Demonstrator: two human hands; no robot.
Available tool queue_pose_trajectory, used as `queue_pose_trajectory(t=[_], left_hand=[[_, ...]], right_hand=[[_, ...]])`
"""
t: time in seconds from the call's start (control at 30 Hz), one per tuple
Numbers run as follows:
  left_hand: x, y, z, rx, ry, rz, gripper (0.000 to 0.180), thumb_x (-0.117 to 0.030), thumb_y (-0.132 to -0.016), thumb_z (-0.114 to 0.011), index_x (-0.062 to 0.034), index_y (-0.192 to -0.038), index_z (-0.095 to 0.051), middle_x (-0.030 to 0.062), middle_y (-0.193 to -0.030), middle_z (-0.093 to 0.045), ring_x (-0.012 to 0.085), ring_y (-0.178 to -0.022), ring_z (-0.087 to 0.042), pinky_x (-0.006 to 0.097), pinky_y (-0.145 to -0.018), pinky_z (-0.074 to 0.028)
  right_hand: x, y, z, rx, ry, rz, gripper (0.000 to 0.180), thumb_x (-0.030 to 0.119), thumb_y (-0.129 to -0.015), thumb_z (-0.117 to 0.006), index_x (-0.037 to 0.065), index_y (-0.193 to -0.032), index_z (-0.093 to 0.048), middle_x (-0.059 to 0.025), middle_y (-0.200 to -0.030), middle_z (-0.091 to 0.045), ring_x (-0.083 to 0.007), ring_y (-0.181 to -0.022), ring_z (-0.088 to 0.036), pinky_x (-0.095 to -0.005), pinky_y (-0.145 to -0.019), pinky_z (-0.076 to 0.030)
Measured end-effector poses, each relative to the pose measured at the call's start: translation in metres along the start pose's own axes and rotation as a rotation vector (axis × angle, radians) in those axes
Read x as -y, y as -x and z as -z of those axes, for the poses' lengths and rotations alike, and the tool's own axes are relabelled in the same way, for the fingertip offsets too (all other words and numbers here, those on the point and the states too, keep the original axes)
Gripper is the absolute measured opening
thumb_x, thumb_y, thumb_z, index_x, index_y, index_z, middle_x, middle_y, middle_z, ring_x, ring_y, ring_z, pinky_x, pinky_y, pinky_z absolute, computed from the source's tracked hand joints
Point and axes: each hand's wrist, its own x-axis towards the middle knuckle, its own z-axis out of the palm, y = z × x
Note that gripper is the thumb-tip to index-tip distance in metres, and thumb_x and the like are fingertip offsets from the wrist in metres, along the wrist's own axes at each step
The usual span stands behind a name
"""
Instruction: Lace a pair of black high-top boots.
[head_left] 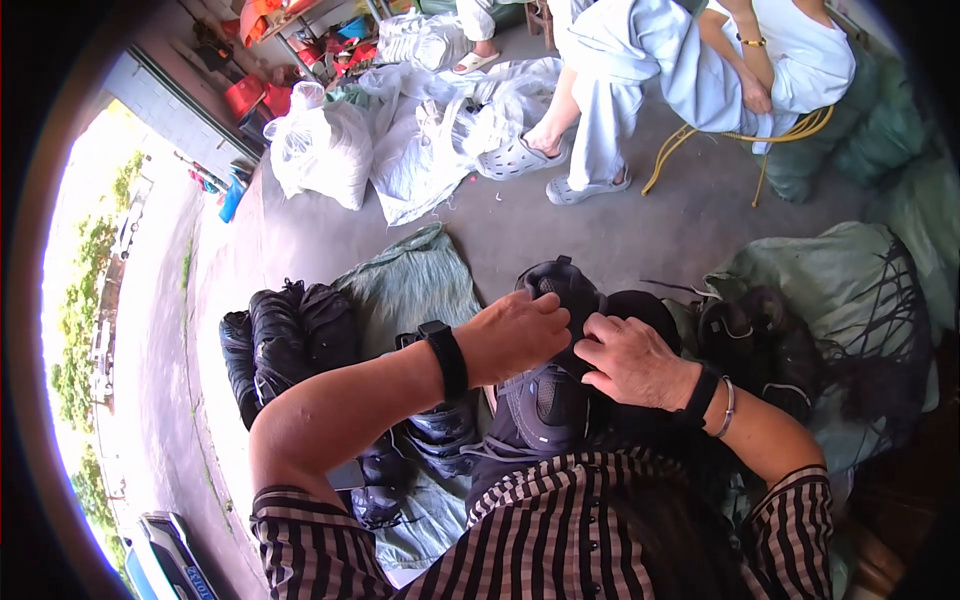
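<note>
Both hands grip one black sneaker (560,300) held in the lap: left hand (512,335) curled over its upper, right hand (630,358) pinching the collar edge just beside it, a second dark sneaker (545,405) lying directly under both hands. Looks light, upper soft and floppy, sole stiffer, so the heel or collar rim is probably the best hold. More black shoes (285,340) lie out past the left forearm on a green sack (410,280), another pile (760,345) beyond the right wrist.
</note>
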Motion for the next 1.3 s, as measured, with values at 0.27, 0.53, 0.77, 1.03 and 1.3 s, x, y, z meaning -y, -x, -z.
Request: queue_pose_trajectory(t=[0.27,0.53,0.77,1.03,1.3], left_hand=[[0.009,0.002,-0.004,0.170,0.032,0.027,0.017,-0.027,-0.070,-0.071,-0.0111,-0.070,-0.066,0.0008,-0.089,-0.054,0.0214,-0.095,-0.050,0.032,-0.065,-0.051],[-0.023,-0.020,-0.004,0.379,0.007,0.408,0.012,-0.019,-0.076,-0.062,-0.0100,-0.076,-0.070,0.0059,-0.097,-0.056,0.0265,-0.097,-0.050,0.034,-0.068,-0.051],[0.003,-0.019,-0.008,0.079,0.546,0.461,0.016,-0.014,-0.081,-0.056,-0.0053,-0.075,-0.068,0.0051,-0.083,-0.060,0.0184,-0.083,-0.056,0.033,-0.066,-0.050],[-0.012,-0.037,-0.024,-0.005,1.273,0.757,0.022,-0.020,-0.088,-0.052,-0.0035,-0.102,-0.054,0.0059,-0.068,-0.059,0.0133,-0.050,-0.056,0.026,-0.039,-0.043],[-0.013,-0.051,-0.035,0.087,0.729,0.598,0.020,-0.022,-0.073,-0.062,-0.0058,-0.086,-0.066,0.0112,-0.073,-0.064,0.0237,-0.059,-0.064,0.038,-0.055,-0.050]], right_hand=[[-0.011,0.006,-0.004,-0.014,-0.151,-0.031,0.020,0.020,-0.070,-0.073,0.008,-0.082,-0.062,-0.0053,-0.090,-0.052,-0.0213,-0.080,-0.058,-0.0370,-0.070,-0.044],[-0.016,0.004,-0.006,0.010,-0.167,-0.023,0.016,0.016,-0.070,-0.072,0.009,-0.081,-0.063,-0.0045,-0.091,-0.053,-0.0210,-0.082,-0.058,-0.0356,-0.071,-0.043],[-0.021,0.009,-0.010,-0.005,-0.214,0.001,0.017,0.017,-0.071,-0.071,0.010,-0.083,-0.062,-0.0044,-0.092,-0.053,-0.0216,-0.088,-0.057,-0.0365,-0.076,-0.041],[-0.024,0.014,-0.011,0.004,-0.170,0.032,0.019,0.017,-0.070,-0.071,0.012,-0.086,-0.064,-0.0028,-0.092,-0.054,-0.0213,-0.090,-0.055,-0.0361,-0.078,-0.039],[-0.017,0.023,-0.015,-0.168,-0.016,0.022,0.017,0.018,-0.068,-0.074,0.014,-0.080,-0.063,0.0004,-0.085,-0.054,-0.0178,-0.084,-0.050,-0.0355,-0.082,-0.035]])
